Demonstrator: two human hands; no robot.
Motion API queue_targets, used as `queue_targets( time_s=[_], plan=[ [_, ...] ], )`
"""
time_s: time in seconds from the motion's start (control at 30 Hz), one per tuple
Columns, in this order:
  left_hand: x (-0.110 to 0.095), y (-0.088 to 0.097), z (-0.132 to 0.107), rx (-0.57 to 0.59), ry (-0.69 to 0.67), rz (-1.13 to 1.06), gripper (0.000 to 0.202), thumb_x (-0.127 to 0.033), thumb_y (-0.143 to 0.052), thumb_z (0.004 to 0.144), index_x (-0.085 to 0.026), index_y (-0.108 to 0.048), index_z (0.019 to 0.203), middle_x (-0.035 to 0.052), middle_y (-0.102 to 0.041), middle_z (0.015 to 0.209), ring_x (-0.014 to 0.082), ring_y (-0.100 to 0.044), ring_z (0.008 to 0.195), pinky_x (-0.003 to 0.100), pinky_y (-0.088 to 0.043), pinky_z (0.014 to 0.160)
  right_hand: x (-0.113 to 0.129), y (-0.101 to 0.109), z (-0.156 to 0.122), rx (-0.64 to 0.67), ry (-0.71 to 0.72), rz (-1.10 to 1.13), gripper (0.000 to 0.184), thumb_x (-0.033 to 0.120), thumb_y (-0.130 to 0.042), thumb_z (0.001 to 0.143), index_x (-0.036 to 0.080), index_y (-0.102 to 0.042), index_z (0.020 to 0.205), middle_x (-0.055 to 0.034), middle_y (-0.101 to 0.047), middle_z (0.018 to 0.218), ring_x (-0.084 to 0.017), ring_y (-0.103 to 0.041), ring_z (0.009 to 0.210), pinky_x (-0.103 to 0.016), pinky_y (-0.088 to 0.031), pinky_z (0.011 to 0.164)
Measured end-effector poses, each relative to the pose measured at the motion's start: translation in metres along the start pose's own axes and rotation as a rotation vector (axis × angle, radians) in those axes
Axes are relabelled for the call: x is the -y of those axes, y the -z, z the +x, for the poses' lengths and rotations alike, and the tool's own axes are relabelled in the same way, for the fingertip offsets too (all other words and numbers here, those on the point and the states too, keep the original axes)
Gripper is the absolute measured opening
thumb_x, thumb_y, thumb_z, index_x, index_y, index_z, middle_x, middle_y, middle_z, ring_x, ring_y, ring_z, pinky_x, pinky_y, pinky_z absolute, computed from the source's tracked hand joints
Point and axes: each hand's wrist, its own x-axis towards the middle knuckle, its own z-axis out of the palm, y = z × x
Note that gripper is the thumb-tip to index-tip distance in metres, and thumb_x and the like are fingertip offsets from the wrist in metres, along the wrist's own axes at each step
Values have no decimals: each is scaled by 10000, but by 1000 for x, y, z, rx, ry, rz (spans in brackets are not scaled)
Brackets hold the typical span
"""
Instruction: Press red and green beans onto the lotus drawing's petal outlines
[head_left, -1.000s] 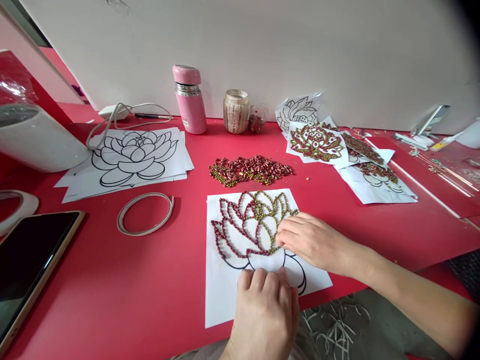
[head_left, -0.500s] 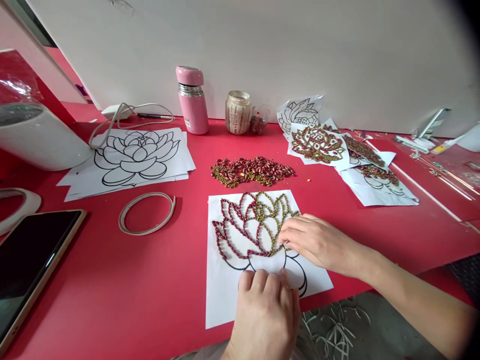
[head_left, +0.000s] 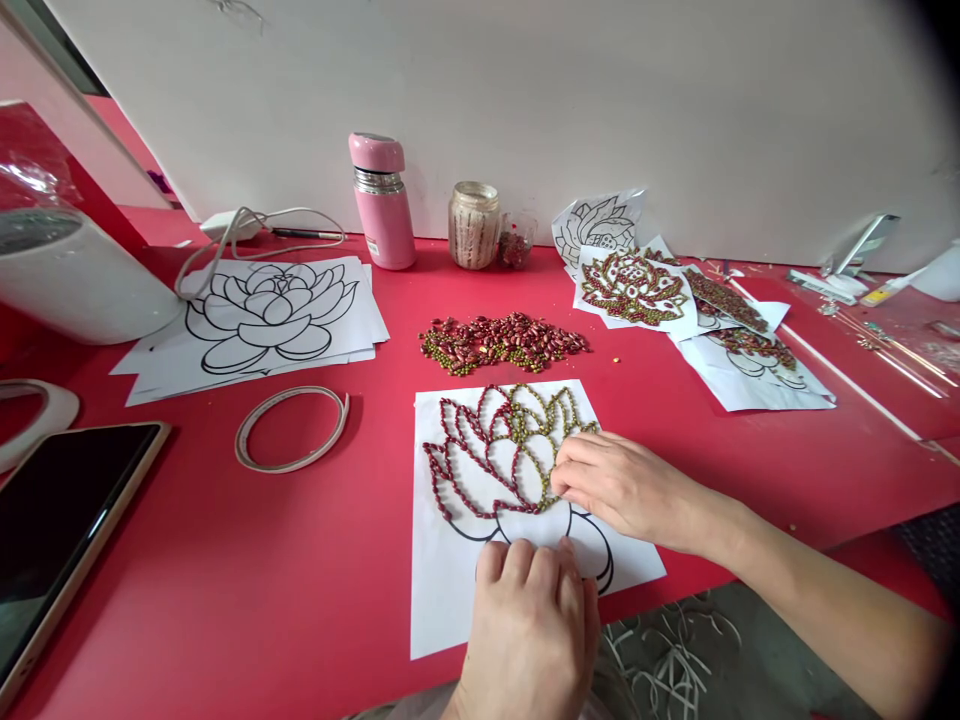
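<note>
A white sheet (head_left: 450, 600) with a black lotus outline lies in front of me. Red beans (head_left: 469, 500) line the petals on its left, and green mung beans (head_left: 541, 470) line those on its right. My right hand (head_left: 626, 485) is closed, its fingertips pressed together at the green lines; anything between them is hidden. Curled up on the lower part of the sheet, my left hand (head_left: 529, 620) is closed too, and its palm side is out of sight. Beyond the sheet is a mixed pile of red and green beans (head_left: 506, 340).
Behind the pile stand a pink flask (head_left: 384, 210), a glass jar (head_left: 474, 225) and a small clear cup (head_left: 516, 240). Bean-covered pictures (head_left: 637, 290) lie at right. To the left are printed lotus sheets (head_left: 262, 320), a tape roll (head_left: 247, 455), a phone (head_left: 67, 530) and a white container (head_left: 82, 270).
My right hand has shifted slightly left along the green lines, and its fingertips are tucked further in. My left hand stays in place on the sheet.
</note>
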Motion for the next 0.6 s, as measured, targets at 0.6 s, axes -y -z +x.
queue_targets(
  time_s=[0.6],
  plan=[
    [1, 0, 1, -18, 0, 2, 181, -158, -523, 743, -106, -578, 907, 22, -529, 625, 154, -462, 547, 305, -315, 514, -3, 2, -1, -119, -131, 132, 206, 180, -450, 836, 188, -521, 1029, -83, -514, 1040, -179, -490, 945, -342, -433, 823]
  ],
)
